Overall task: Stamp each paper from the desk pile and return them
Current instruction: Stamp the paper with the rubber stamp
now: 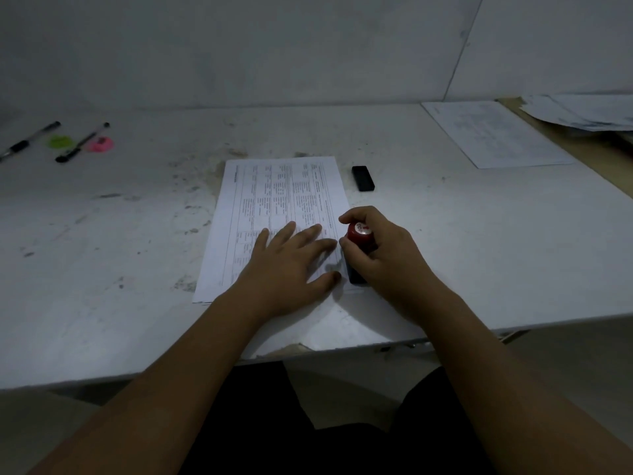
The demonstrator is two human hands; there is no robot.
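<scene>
A printed sheet of paper (274, 200) lies in the middle of the white desk (120, 241). My left hand (287, 265) rests flat on its lower part, fingers spread. My right hand (380, 255) grips a stamp (359, 238) with a red top and black body, standing on the sheet's lower right corner. A small black cap or pad (363, 178) lies just right of the sheet's top. Another printed sheet (493, 132) lies at the back right, and a loose pile of papers (582, 111) sits beyond it.
Two black pens (82, 142) lie at the back left, beside a green round item (61, 141) and a pink one (100, 144). A white wall stands behind the desk. The desk's front edge runs close to my lap.
</scene>
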